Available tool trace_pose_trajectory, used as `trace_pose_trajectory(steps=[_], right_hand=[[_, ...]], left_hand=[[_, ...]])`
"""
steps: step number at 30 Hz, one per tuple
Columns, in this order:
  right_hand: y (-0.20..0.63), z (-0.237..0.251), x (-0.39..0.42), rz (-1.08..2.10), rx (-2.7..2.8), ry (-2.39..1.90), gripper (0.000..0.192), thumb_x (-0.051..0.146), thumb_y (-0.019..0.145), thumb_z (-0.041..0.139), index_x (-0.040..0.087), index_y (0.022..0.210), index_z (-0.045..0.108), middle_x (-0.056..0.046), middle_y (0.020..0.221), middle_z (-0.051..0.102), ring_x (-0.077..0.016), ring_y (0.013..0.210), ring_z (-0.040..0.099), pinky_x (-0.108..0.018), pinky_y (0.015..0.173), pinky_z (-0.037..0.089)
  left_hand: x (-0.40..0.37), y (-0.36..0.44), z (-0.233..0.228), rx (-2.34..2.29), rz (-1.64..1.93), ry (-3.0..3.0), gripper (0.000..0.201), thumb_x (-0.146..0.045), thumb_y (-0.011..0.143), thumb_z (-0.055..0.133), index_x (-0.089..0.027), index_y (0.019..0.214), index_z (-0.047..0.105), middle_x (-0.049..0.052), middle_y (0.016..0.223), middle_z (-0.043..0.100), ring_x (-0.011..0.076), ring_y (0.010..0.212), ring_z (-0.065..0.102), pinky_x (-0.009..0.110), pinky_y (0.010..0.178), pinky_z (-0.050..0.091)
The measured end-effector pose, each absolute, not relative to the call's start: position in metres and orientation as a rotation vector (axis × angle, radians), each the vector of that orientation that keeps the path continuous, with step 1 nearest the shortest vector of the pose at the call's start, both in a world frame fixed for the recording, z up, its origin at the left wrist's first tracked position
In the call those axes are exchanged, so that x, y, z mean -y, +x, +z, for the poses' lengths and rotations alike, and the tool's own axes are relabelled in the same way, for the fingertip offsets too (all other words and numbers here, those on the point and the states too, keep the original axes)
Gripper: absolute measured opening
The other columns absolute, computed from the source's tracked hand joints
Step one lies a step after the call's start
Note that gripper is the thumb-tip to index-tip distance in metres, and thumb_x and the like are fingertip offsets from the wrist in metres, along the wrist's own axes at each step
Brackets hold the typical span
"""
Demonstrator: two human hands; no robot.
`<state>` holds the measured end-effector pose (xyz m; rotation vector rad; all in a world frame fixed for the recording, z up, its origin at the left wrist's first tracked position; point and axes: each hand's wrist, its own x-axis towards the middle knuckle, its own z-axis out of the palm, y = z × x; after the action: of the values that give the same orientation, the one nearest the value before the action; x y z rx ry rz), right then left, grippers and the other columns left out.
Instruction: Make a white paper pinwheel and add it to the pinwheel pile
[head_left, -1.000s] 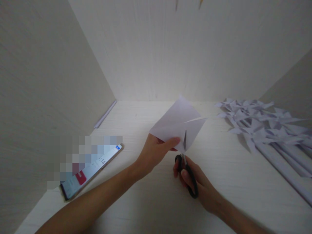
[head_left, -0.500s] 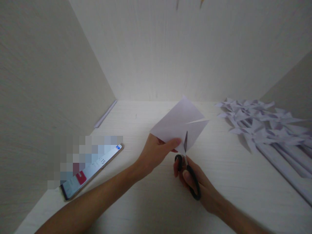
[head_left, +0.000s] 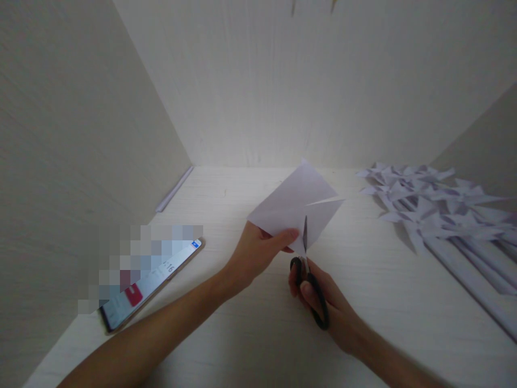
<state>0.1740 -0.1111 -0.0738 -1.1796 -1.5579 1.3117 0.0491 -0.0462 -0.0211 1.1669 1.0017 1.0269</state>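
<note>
Evidently the cutting is centred in the frame, where a square sheet of white paper (head_left: 283, 196) is held up above the desk (head_left: 404, 312), one corner pointing toward the top. The left hand (head_left: 255, 252) pinches its lower left part, thumb flat on the upper face and the fingers tucked underneath. A narrow slit (head_left: 323, 202) runs inward from the sheet's right corner toward its middle. Just below centre, the right hand (head_left: 327, 296) is closed around the black-handled scissors (head_left: 305, 240), with its digits at the loops; one blade lies over the paper near the bottom corner, right beside the left thumb, and the other blade cannot be made out. At lower left, a smartphone (head_left: 159, 288) lies slantwise with its screen lit, showing a red block and digits ending in 16; blurring squares cover its upper left side. Above it, a thin paper tube (head_left: 174, 189) rests along the foot of the left panel (head_left: 89, 124). On the right side of the frame, a cluster of white paper pinwheels (head_left: 438, 221) lies overlapping, their rolled paper sticks (head_left: 464, 285) running down toward the lower right edge. Behind everything, a pale back panel (head_left: 258, 81) fills the upper middle.
</note>
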Motion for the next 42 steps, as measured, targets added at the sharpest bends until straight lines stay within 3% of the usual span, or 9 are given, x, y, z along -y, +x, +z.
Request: trace_pose_trajectory(steps=[25,42], right_hand=[[0.1738,-0.0753,0.1080,1.259,1.603,-1.238,0.035,0.051,0.079,0.035,0.018,0.067,0.038,0.002,0.059,0.040,-0.0103,0.055,0.036,-0.024,0.051,0.029],[0.1735,-0.0777,0.1072,1.249,1.615,-1.292,0.034,0.048,0.080,0.036,0.018,0.064,0.036,0.003,0.057,0.040,-0.0096,0.053,0.035,-0.023,0.049,0.029]], left_hand=[[0.0447,0.0474,-0.0224,-1.062,0.983,1.192,0.019,-0.023,0.058,0.064,-0.012,0.074,0.062,0.002,0.065,0.063,0.0125,0.057,0.057,0.021,0.049,0.049],[0.0440,0.0481,-0.0242,-1.062,1.000,1.160,0.017,-0.021,0.057,0.064,-0.012,0.071,0.060,0.001,0.065,0.061,0.0110,0.057,0.055,0.020,0.048,0.049]])
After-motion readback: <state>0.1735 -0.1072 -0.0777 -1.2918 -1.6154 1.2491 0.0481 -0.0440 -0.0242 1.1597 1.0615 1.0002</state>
